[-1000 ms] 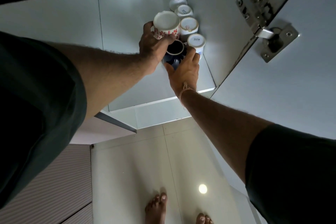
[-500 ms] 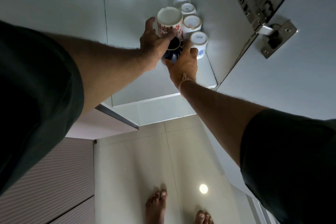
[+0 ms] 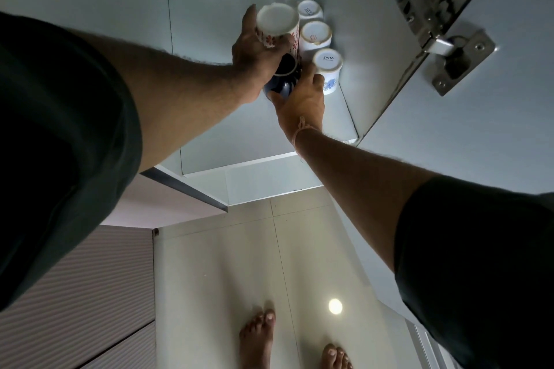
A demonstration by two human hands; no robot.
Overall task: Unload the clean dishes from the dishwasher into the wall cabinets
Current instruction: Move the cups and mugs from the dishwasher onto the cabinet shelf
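Both my arms reach into the open white wall cabinet (image 3: 209,75). My left hand (image 3: 254,54) grips a white mug with red flowers (image 3: 277,24), held upside down near the shelf's right side. Just in front of it, my right hand (image 3: 302,102) holds a dark blue mug (image 3: 283,82), also upside down. The two mugs touch each other. A row of several inverted white cups stands along the right wall, the nearest marked SISTA (image 3: 328,67), then a cup (image 3: 314,36) behind it.
The cabinet door (image 3: 449,135) hangs open on the right with its metal hinge (image 3: 440,36). The left part of the shelf is bare. Below are a pale tiled floor (image 3: 227,278), my bare feet (image 3: 257,335) and ribbed lower cabinet fronts (image 3: 90,308).
Both hands have pushed slightly deeper into the cabinet with their mugs. The flowered mug now sits closer beside the row of white cups, and the blue mug has followed behind it.
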